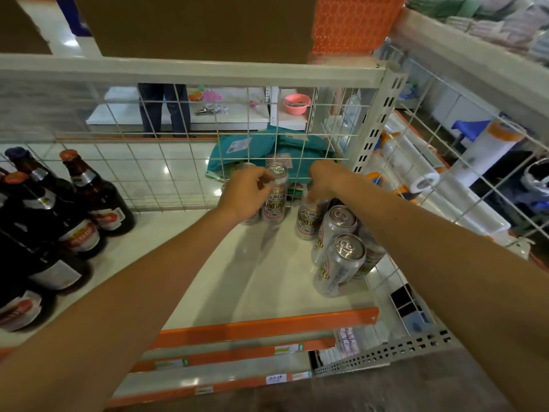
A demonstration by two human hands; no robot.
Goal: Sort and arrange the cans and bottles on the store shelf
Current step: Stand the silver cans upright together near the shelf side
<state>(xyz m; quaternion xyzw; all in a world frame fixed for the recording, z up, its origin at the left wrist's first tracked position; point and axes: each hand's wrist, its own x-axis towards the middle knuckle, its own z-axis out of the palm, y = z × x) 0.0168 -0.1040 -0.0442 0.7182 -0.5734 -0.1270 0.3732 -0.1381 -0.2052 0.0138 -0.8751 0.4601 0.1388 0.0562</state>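
Observation:
On the white shelf (267, 278), near the wire back, my left hand (246, 193) grips an upright silver can (274, 194); a second can behind my hand is mostly hidden. My right hand (325, 181) holds the top of another silver can (309, 221) just to the right. Two more silver cans (338, 263) stand in a row toward the shelf's front right, with others partly hidden under my right forearm. Several dark brown bottles (98, 197) with orange caps stand at the shelf's left.
A wire grid (166, 173) closes the shelf's back and right side. An orange price rail (267, 325) edges the front. Rolls of plastic wrap (475, 162) lie on the neighbouring shelf at right. A person's legs (165, 111) and teal bags (267, 153) show beyond the grid.

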